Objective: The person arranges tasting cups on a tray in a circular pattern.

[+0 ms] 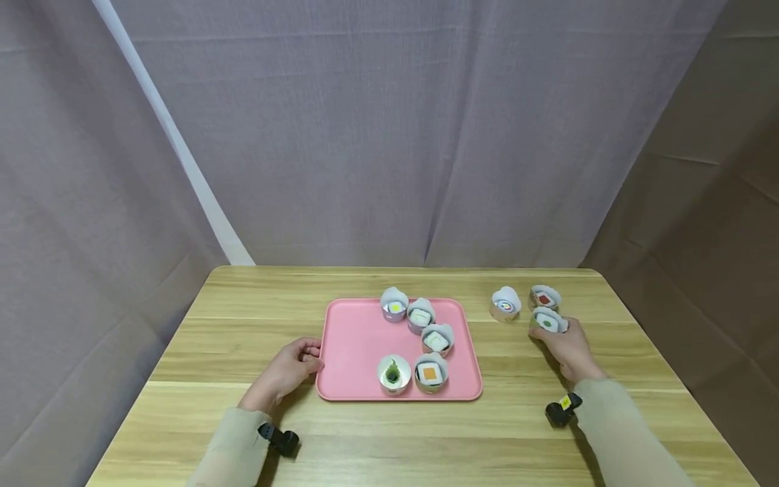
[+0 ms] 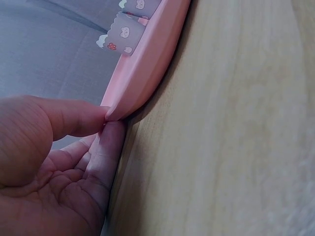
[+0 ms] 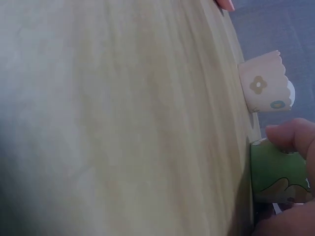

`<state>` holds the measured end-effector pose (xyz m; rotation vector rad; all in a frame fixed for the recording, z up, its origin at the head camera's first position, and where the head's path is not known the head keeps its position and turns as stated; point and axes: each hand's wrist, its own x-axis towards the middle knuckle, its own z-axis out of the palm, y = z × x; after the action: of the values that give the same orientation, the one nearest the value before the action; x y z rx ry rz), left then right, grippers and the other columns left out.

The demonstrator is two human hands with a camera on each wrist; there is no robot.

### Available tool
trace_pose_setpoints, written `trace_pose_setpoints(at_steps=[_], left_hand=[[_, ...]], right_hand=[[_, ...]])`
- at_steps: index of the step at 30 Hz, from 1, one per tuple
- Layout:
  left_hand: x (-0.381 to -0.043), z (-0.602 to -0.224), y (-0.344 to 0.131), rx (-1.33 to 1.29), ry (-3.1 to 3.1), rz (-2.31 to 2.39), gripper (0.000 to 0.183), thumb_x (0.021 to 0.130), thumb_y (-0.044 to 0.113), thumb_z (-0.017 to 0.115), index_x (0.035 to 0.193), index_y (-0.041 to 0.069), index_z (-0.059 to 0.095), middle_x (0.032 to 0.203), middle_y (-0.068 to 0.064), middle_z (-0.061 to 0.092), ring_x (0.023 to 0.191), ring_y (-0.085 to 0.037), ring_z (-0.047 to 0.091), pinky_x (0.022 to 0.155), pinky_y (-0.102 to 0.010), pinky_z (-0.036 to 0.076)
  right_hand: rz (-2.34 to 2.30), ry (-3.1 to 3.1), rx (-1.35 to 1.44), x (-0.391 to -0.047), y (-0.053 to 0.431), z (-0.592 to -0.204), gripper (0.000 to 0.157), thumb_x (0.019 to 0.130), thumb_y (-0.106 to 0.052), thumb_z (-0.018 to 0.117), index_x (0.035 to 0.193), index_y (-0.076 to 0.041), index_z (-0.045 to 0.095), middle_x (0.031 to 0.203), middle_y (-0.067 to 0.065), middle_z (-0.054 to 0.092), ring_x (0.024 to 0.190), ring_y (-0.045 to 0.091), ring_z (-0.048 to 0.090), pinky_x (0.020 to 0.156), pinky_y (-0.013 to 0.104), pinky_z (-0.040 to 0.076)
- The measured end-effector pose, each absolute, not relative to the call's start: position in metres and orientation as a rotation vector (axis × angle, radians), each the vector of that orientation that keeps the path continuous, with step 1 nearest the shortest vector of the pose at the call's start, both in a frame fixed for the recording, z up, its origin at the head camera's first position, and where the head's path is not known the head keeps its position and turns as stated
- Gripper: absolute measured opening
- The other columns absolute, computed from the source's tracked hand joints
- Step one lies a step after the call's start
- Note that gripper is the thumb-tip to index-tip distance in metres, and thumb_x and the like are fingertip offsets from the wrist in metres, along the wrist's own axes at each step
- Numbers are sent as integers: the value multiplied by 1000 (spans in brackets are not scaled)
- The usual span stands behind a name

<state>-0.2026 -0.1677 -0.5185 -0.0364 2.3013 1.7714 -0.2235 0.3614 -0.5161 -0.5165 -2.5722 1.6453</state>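
My left hand point(image 1: 290, 370) pinches the left rim of the pink tray point(image 1: 359, 352) between thumb and fingers; the left wrist view shows the thumb point(image 2: 81, 117) on top of the rim and a finger under it. Beyond the tray's right side, my right hand point(image 1: 569, 347) grips a green paper cup point(image 3: 278, 172) with a white, green-centred piece inside point(image 1: 547, 323). Just behind that cup is another paper cup with a red-centred piece point(image 1: 544, 297). A pale cup with a flower print point(image 3: 266, 83) stands a little to the left, holding a round patterned piece point(image 1: 505, 306).
On the tray, several paper cups line the right half, including one with a yellow-centred piece point(image 1: 395, 308), one with an orange-topped piece point(image 1: 429, 373) and one with a green leafy piece point(image 1: 393, 373). Grey curtains point(image 1: 341, 135) hang behind the wooden table point(image 1: 377, 446).
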Motion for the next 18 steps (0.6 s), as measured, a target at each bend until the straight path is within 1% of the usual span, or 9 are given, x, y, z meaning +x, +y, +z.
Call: trace_pose_setpoints(at_steps=[4,8,11,15,18], left_hand=[[-203,-517,-167,-37,2304,1766,37,87,-5,63,123,-2,56,104,-15,55,85,-23,54,69,-34,50],[-204,-519,-168,-42,2308,1758,37,87,-5,63,123,-2,56,103,-15,56,85,-23,55,70,-32,50],[-204,-520,-167,-50,2308,1754,36,87,-6,62,122,-1,56,102,-13,56,86,-22,55,70,-30,49],[-203,-519,-167,-42,2300,1762,36,87,-6,62,121,-1,57,102,-14,56,86,-22,55,69,-29,49],[-203,-519,-168,-28,2300,1774,36,86,-6,63,121,-2,57,102,-14,56,85,-22,55,68,-29,49]], right_hand=[[1618,-2537,-547,-224,360,-519,76,89,-29,68,139,9,24,134,21,35,113,28,41,85,32,39],[1614,-2528,-532,-222,361,-521,73,90,-29,67,137,10,28,132,20,37,111,26,43,82,27,41],[1609,-2541,-516,-220,360,-518,66,90,-31,67,131,10,35,129,18,40,106,22,45,76,20,43],[1582,-2559,-507,-216,359,-516,62,90,-33,67,127,10,40,127,18,44,103,21,47,74,19,43],[1567,-2576,-503,-212,355,-514,68,90,-34,67,131,10,38,128,20,43,106,24,46,76,20,43]])
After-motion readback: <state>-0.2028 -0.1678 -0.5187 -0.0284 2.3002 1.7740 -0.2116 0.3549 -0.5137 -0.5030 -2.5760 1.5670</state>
